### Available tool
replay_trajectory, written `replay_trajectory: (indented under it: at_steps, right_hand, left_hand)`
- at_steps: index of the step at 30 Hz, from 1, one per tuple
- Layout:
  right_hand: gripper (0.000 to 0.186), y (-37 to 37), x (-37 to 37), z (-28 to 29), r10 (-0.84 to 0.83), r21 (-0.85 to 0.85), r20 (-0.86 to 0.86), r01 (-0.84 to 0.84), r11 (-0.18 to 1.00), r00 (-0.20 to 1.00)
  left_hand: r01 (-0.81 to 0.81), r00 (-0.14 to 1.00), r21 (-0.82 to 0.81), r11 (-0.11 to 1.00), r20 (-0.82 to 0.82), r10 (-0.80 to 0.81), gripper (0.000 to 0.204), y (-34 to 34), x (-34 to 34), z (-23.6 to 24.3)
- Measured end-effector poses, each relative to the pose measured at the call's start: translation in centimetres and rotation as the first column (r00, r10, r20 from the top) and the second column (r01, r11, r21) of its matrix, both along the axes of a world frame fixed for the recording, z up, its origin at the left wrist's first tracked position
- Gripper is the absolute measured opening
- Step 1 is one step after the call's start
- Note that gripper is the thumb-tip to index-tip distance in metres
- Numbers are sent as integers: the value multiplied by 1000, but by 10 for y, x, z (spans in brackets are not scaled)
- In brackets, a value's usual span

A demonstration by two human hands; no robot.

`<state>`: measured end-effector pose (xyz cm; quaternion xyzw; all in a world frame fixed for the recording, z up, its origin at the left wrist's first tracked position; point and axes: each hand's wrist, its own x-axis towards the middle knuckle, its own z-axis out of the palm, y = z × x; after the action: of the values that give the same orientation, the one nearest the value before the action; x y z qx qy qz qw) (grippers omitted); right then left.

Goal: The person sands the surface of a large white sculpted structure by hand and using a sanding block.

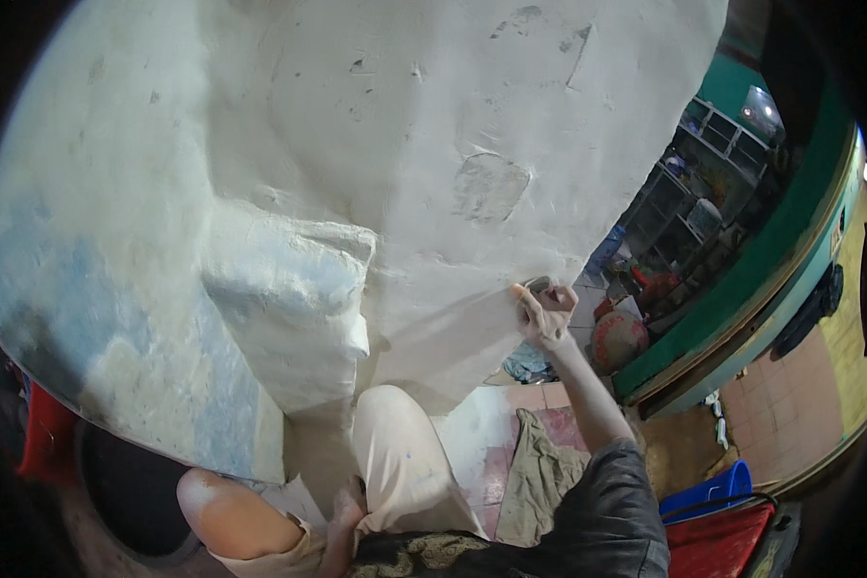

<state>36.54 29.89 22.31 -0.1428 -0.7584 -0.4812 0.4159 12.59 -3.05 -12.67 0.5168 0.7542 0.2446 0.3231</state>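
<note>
A large whitish wall [433, 125], rough and smeared in places, rises in front of me. My right hand [546, 313] is at its lower right part, the fingers bent around a small dark grey piece [540, 284] against the surface. The kind of that piece does not show. Down between my knees is my left hand [350, 503], in shadow with its fingers mostly hidden. A block-like ledge [284, 260] with a rough, broken edge juts from the wall on the left. Bluish patches [77, 289] mark the wall's left side.
A crumpled olive cloth [535, 482] lies on the floor to the right, near a blue bucket [713, 491] and a red object [722, 541]. A black round tub [130, 491] stands at lower left. Shelves [703, 164] and a reddish ball-shaped thing [618, 339] are beyond the wall's right edge.
</note>
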Motion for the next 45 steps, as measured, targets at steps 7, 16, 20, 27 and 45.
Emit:
replay_trajectory:
  at_steps: [7,16,20,27,45]
  right_hand:
    - [31,4,-23,115,-13,-109,-563,-59,992,826]
    - [22,-3,2,-55,73,-109,-155,-90,990,985]
    - [33,20,-6,36,42,-59,-426,-74,995,904]
    - [28,8,-12,40,6,-24,-539,-22,999,842]
    - [35,3,35,-51,-205,-192,-357,144,971,911]
  left_hand:
    - [-56,998,-111,992,31,60,39,-9,-2,-27]
    - [-31,994,-25,999,106,34,39,-4,2,-13]
    - [-42,996,-197,980,65,56,38,-7,-3,-53]
    - [-32,999,-131,991,-2,32,37,-7,-3,-4]
    - [-40,993,-73,997,111,48,35,-3,0,-30]
